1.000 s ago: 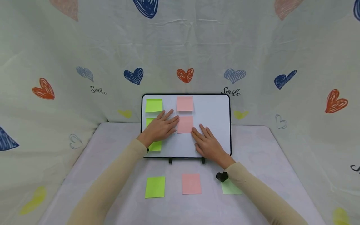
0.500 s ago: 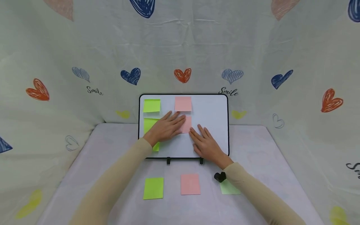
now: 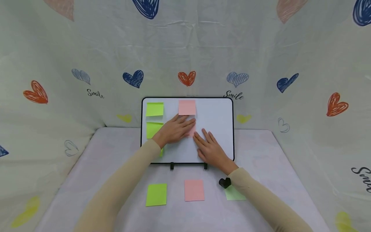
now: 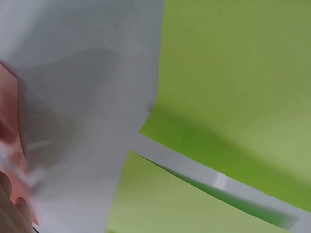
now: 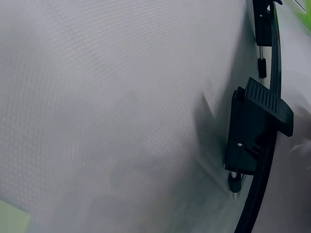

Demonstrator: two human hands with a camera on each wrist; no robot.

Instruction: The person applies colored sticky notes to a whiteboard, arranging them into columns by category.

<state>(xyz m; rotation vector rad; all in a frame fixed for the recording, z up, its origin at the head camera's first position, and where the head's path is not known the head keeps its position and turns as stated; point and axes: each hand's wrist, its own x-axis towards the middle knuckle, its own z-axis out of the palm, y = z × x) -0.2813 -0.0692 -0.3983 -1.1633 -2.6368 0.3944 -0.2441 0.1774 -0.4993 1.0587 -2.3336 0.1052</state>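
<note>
Left hand (image 3: 175,130) partly hides pink note (image 3: 192,130), right sleeve (image 3: 266,203) mint paper (image 3: 234,194).

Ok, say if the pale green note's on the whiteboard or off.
Off: the pale green note lies on the table before the whiteboard.

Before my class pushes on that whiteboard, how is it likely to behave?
The whiteboard is probably stiff: its black frame runs straight in the head view. Pushed hard, it may tip or slide, as only small black clips show under its lower edge.
</note>
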